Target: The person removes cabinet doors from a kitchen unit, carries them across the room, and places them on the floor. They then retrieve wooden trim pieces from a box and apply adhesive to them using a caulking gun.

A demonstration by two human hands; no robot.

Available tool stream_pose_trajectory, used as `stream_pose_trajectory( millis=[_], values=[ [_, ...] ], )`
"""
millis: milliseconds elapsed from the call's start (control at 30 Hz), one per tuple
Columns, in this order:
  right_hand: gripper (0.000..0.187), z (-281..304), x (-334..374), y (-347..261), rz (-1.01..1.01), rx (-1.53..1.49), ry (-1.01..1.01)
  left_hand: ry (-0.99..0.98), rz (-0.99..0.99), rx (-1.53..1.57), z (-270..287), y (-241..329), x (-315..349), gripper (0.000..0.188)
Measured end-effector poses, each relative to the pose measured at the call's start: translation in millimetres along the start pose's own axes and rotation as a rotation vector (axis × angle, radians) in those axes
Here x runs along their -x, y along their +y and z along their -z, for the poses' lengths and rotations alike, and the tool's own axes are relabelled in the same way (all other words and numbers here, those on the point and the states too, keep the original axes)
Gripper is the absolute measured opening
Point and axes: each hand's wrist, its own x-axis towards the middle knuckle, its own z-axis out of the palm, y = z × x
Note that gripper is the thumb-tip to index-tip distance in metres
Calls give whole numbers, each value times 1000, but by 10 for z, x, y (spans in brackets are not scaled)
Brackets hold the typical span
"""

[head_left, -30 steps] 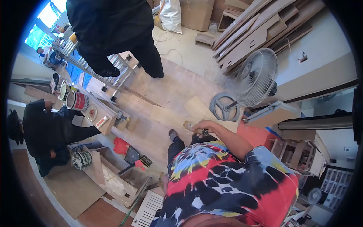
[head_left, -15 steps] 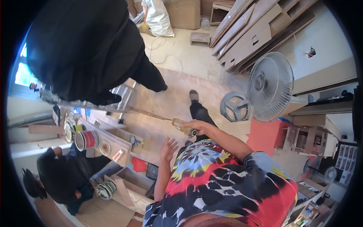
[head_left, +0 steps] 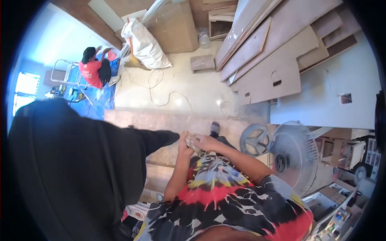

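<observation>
A small yellowish see-through bottle (head_left: 194, 148) is held in front of my waist, tilted, with both hands around it. My right hand (head_left: 206, 143) grips it from the right, fingers bent over its side. From the left, my left hand (head_left: 183, 145) closes against its other side, near the upper end. Much of the bottle is covered by the fingers, so its cap and contents cannot be made out. Close beside my left arm stands a person in dark clothes (head_left: 80, 160), who hides a large part of the left side.
At right are a standing fan (head_left: 295, 156) and its round base (head_left: 254, 139). Wood panels (head_left: 277, 60) lean on the far wall. A white sack (head_left: 142, 44), a cardboard box (head_left: 173, 26) and a loose cord (head_left: 171, 94) lie ahead. Another person in red (head_left: 91, 72) crouches far left.
My left hand, open and apart before, has come up and closed on the bottle. The view has shifted, and the person in dark clothes now stands nearer, along my left side.
</observation>
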Motion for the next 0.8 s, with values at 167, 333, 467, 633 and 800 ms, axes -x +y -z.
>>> stream_pose_trajectory(
  millis=[167,333,467,633,800],
  values=[
    [42,1324,-675,-86,-261,-368,109,158,123,100,-719,908,-780,22],
    [39,2346,-1101,341,-341,-729,420,43,179,-214,-1518,2117,-1639,30],
    [31,2754,-1520,1162,-434,-828,596,95,-89,-841,-1570,2993,-2500,42],
    [33,2871,-2477,2299,-616,-1254,930,46,-489,-1459,-1197,4120,-3864,52],
    [35,2940,-2929,2724,-652,-1237,788,195,-94,-1679,-730,4723,-3947,42]
  ],
)
